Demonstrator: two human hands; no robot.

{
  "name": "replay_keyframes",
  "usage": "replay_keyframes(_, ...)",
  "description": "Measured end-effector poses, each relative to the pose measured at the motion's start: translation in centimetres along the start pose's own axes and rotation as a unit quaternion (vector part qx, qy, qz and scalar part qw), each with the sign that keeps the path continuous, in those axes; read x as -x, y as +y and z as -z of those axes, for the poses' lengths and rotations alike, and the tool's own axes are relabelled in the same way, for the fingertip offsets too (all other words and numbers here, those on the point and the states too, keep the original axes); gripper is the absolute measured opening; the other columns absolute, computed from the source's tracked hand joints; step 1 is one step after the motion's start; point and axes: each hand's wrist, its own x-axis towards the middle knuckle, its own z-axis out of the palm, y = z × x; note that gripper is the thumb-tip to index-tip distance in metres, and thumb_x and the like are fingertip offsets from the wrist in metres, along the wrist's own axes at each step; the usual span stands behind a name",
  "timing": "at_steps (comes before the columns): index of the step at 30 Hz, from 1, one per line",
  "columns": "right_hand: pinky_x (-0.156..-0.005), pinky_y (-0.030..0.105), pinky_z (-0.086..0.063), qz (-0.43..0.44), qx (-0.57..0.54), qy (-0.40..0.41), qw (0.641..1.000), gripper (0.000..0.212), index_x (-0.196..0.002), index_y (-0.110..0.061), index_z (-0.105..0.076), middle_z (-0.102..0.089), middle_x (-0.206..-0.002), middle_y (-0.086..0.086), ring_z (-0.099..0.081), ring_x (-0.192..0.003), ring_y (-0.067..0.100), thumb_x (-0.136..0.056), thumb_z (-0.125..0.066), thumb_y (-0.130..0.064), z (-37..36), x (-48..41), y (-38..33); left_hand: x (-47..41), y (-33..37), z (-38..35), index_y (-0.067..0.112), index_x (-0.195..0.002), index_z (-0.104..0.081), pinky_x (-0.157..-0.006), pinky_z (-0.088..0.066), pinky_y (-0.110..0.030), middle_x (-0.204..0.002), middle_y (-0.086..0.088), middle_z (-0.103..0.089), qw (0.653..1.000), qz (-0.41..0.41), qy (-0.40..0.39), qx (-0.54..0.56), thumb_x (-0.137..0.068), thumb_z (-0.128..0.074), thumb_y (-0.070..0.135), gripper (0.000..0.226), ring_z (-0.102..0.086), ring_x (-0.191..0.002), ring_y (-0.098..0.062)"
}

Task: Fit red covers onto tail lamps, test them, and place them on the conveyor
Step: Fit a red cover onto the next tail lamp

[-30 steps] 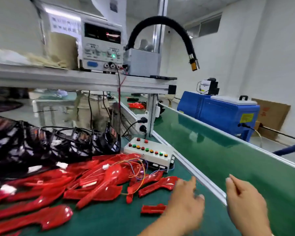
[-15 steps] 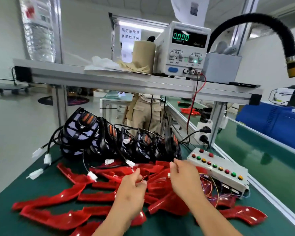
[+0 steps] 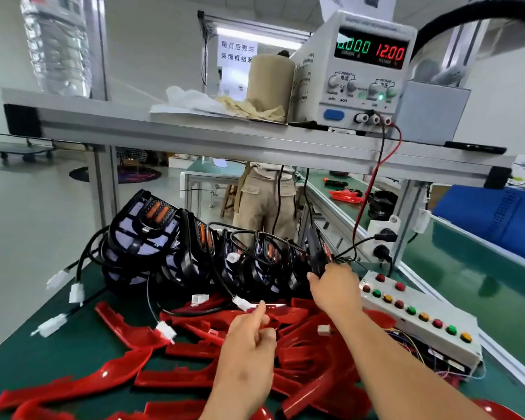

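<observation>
A row of black tail lamps [image 3: 146, 228] with cables and white connectors stands at the back of the green bench. Red covers [image 3: 115, 374] lie heaped in front of them. My right hand [image 3: 335, 287] is closed on the lower edge of the rightmost tail lamp [image 3: 317, 247], which stands upright. My left hand [image 3: 249, 338] hovers over the red covers with loosely curled fingers. Its index finger stretches toward a white connector [image 3: 242, 303], and I see nothing held in it.
A white button box [image 3: 419, 322] with coloured wires sits right of the pile. Beyond it runs the green conveyor [image 3: 467, 268]. An overhead shelf [image 3: 194, 131] carries a power supply [image 3: 361, 71] reading 12.00. A person [image 3: 264, 201] stands behind the bench.
The view swung from the conveyor to the bench. My right hand moved from over the covers up to the rightmost tail lamp and closed on it. My left hand stayed over the covers.
</observation>
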Motion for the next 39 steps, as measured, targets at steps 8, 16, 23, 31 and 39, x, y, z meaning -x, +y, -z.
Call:
replay_keyframes(8, -0.083, 0.036, -0.045, 0.056, -0.133, 0.072, 0.987, 0.026, -0.093, 0.002, -0.065, -0.054, -0.101, 0.013, -0.055, -0.095, 0.034, -0.091, -0.064, -0.024, 0.8, -0.4, 0.1, -0.2, 0.5, 1.3, 0.032, -0.143, -0.044, -0.095, -0.045, -0.02, -0.117, 0.017, -0.057, 0.995, 0.021, 0.023, 0.09, -0.099, -0.051, 0.008, 0.05, -0.059, -0.108, -0.004)
replay_keyframes(16, -0.074, 0.02, -0.03, 0.198, -0.168, 0.155, 0.953, 0.017, -0.094, -0.008, -0.067, -0.049, -0.09, -0.004, -0.048, -0.088, 0.016, -0.09, -0.066, -0.025, 5.2, 4.6, -0.7, -0.3, 0.3, 1.5, 0.02, -0.135, -0.054, -0.086, -0.056, -0.025, -0.116, -0.001, -0.068, 0.964, 0.062, -0.008, 0.259, -0.102, -0.047, 0.014, 0.034, -0.068, -0.104, -0.012)
replay_keyframes(23, -0.089, 0.01, -0.031, 0.404, -0.149, 0.202, 0.88, 0.024, -0.107, -0.012, -0.066, -0.051, -0.099, -0.009, -0.043, -0.089, 0.008, -0.09, -0.061, -0.029, 5.3, 13.2, 2.4, -0.7, 0.3, 2.1, 0.006, -0.125, -0.064, -0.077, -0.059, -0.031, -0.117, -0.018, -0.07, 0.887, 0.12, -0.077, 0.44, -0.1, -0.038, 0.047, 0.055, -0.07, -0.105, -0.026)
replay_keyframes(31, -0.085, 0.015, -0.046, 0.508, -0.056, 0.273, 0.815, 0.027, -0.093, -0.019, -0.079, -0.065, -0.093, -0.01, -0.056, -0.085, 0.01, -0.1, -0.053, -0.022, 3.5, 17.8, 7.7, -0.2, -1.0, 4.4, 0.011, -0.129, -0.063, -0.098, -0.05, -0.052, -0.135, -0.019, -0.058, 0.829, 0.121, -0.267, 0.476, -0.088, -0.019, 0.081, 0.093, -0.056, -0.124, -0.038)
replay_keyframes(39, -0.09, 0.02, -0.047, 0.579, 0.01, 0.213, 0.787, 0.033, -0.099, -0.021, -0.078, -0.057, -0.103, -0.006, -0.058, -0.089, 0.012, -0.102, -0.046, -0.014, 5.2, 18.2, 9.1, 0.8, -0.4, 9.2, 0.026, -0.112, -0.073, -0.079, -0.059, -0.046, -0.118, -0.015, -0.071, 0.928, 0.195, -0.259, 0.185, -0.07, -0.05, 0.077, 0.071, -0.069, -0.106, -0.034)
